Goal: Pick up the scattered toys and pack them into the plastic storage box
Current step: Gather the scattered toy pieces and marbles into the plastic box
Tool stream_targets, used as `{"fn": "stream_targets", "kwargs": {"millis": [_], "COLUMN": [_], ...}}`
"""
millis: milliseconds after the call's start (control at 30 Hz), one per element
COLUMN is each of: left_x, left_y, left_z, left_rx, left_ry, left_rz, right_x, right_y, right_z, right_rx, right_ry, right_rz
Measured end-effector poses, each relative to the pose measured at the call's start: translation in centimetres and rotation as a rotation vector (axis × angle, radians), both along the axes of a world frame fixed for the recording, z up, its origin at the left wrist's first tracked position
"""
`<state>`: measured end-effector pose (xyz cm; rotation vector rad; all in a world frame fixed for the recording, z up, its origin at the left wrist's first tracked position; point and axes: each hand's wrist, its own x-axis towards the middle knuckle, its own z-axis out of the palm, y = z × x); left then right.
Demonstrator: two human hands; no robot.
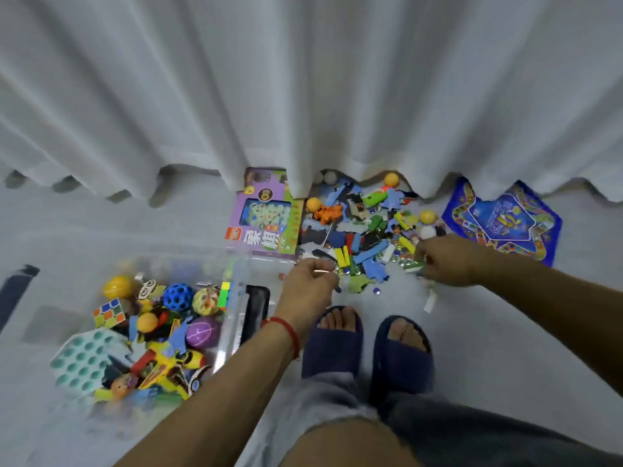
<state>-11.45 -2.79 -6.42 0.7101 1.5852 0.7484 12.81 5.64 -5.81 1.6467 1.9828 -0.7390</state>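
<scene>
- The clear storage box sits on the floor at about 8 o'clock from the feet, and it is already well filled: a blue holed ball, a purple egg, a puzzle cube, a teal bubble mat and many small pieces lie inside
- A fair part of the job looks done, but a big heap is left
- The pile of small toys lies at 12 o'clock, just under the curtain hem: blocks, foam bits, glass beads and orange balls
- A purple game box lies at 11 o'clock beside the pile, and a blue game sheet at 1 o'clock; both are still out of the box
- The left hand is curled at the near edge of the pile, seemingly pinching small pieces; what exactly it holds is too blurred to tell
- The right hand is curled over the pile's right side, fingers pinching small green bits
- Judged from this, several more handfuls and the two flat items remain
</scene>
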Motion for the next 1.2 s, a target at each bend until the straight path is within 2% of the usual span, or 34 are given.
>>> {"fn": "stream_targets", "kwargs": {"millis": [167, 267, 367, 533, 767, 967, 1067, 1200], "left_x": [2.9, 3.3, 3.8, 5.3, 5.9, 5.8, 5.8, 6.2], "left_y": [5.1, 8.1, 10.3, 10.8, 11.3, 11.6, 11.3, 9.8], "left_z": [-8.6, -12.3, -15.4, -18.1, -19.3, -19.3, -19.1, -18.2], "left_rx": [-0.094, 0.028, 0.182, 0.299, 0.314, 0.282, 0.258, 0.259], "left_ry": [0.224, 0.429, 0.686, 0.834, 0.865, 0.842, 0.773, 0.591], "left_rz": [-0.158, -0.327, -0.473, -0.428, -0.333, -0.343, -0.285, -0.097], "right_x": [0.4, -2.0, -4.7, -5.3, -4.7, -4.7, -4.4, -3.4], "right_y": [-0.4, 1.7, 3.0, 2.8, 2.9, 2.9, 3.2, 3.3], "right_z": [-10.0, -14.2, -16.9, -19.3, -20.1, -20.1, -19.5, -19.6], "right_rx": [0.011, 0.087, 0.167, 0.317, 0.400, 0.414, 0.438, 0.447], "right_ry": [0.129, 0.230, 0.197, 0.166, 0.140, 0.118, 0.194, 0.291], "right_rz": [-0.001, -0.027, -0.168, -0.226, -0.053, 0.042, 0.053, 0.023]}}
